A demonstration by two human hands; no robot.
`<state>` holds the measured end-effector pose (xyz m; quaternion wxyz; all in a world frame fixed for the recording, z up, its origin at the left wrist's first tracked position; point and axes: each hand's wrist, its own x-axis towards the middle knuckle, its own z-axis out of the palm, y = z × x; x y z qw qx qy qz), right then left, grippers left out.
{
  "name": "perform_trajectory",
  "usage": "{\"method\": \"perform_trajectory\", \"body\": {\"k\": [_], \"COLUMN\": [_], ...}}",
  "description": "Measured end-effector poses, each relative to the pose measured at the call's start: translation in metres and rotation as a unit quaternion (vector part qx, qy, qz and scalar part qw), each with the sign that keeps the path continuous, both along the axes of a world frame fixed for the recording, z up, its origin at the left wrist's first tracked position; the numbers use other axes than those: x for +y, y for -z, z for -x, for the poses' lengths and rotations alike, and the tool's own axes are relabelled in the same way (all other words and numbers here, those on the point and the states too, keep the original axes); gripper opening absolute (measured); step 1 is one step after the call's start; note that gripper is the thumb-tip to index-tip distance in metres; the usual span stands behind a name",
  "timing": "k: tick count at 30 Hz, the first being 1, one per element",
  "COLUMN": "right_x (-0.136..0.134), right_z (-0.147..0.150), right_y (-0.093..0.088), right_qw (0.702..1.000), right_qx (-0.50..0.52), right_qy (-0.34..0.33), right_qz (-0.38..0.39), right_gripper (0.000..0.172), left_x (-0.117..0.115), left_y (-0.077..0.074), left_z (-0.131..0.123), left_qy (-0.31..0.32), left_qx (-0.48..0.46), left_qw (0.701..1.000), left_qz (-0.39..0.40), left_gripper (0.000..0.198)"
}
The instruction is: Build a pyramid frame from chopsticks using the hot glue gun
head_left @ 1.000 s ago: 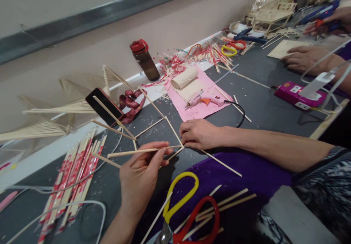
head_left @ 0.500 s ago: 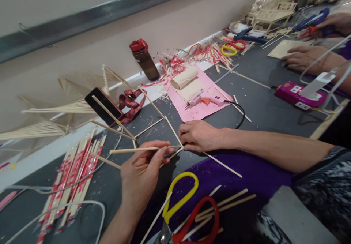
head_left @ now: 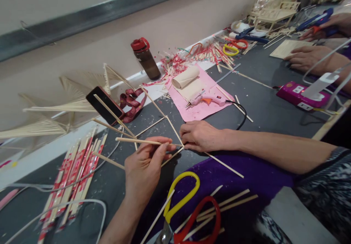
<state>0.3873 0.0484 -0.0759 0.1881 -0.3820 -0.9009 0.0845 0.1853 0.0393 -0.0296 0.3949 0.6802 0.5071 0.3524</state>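
My left hand (head_left: 145, 165) pinches a thin wooden stick (head_left: 138, 141) between thumb and fingertips; the stick lies almost level and points left. My right hand (head_left: 200, 136) rests on the grey table, its fingers pressed on the corner joint of a stick frame (head_left: 164, 116) where several sticks meet. The held stick's right end reaches that joint. The frame's other sticks rise up and left toward a black phone (head_left: 104, 105).
Yellow-handled (head_left: 183, 194) and red-handled scissors (head_left: 201, 214) lie on purple cloth near me with loose sticks. Wrapped chopsticks (head_left: 78, 172) lie left. A glue gun (head_left: 207, 99) sits on pink paper, a bottle (head_left: 145, 58) behind. Another person's hands (head_left: 307, 57) and a pink power strip (head_left: 301, 96) are right.
My left hand has lifted the stick's free end a little, so the stick now lies slightly higher and farther from me. My right hand has stayed on the joint.
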Motion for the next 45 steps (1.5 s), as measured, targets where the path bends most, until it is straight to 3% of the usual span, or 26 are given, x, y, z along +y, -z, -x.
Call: {"method": "perform_trajectory", "body": {"k": [18,32,36,41,45], "right_x": [0.0,-0.001,-0.001,-0.001,-0.001], "right_z": [0.001,0.001,0.001,0.001,0.001], "right_y": [0.0,-0.002,-0.002,-0.003,-0.002], "right_qw": [1.0,1.0,1.0,1.0,1.0], "right_qx": [0.001,0.001,-0.008,-0.01,-0.007], "right_qy": [-0.003,0.001,0.004,0.003,0.001], "right_qz": [0.003,0.009,0.008,0.007,0.002], "right_gripper": [0.022,0.02,0.023,0.023,0.024], "left_x": [0.001,0.004,0.004,0.009,0.011], "left_y": [-0.006,-0.007,-0.002,0.006,0.012], "left_z": [-0.005,-0.009,-0.009,-0.006,-0.007], "left_qy": [0.02,0.05,0.054,0.058,0.065], "left_qx": [0.019,-0.017,0.038,0.167,0.191], "left_qw": [1.0,0.997,0.997,0.982,0.976], "left_qz": [-0.003,0.054,0.043,-0.071,-0.081], "left_gripper": [0.015,0.017,0.021,0.021,0.025]}}
